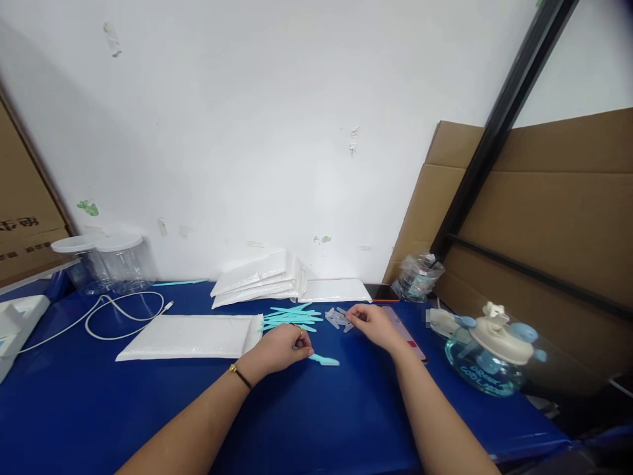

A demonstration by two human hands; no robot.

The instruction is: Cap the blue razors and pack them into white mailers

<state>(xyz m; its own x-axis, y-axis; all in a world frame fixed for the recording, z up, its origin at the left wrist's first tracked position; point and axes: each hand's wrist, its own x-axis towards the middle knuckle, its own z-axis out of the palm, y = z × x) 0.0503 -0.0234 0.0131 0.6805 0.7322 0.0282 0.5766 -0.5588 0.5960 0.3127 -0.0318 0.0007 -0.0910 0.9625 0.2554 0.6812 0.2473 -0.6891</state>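
My left hand point(284, 348) is closed on a turquoise eyebrow razor point(324, 360), whose blade end points right above the blue table. Behind that hand lies a loose pile of turquoise eyebrow razors point(294, 316). At the right edge of a small heap of clear plastic blade caps point(335, 318), my right hand point(372, 322) pinches a cap between thumb and forefinger; the fingers mostly cover it. A white padded envelope point(190, 336) lies flat to the left of the razors.
More white envelopes point(257, 280) are stacked against the wall. A phone point(398, 326) lies by my right forearm, near a clear blue water bottle point(489, 359). Clear jars point(123, 264) and a white cable point(126, 338) are at left. Cardboard point(558, 251) stands at right.
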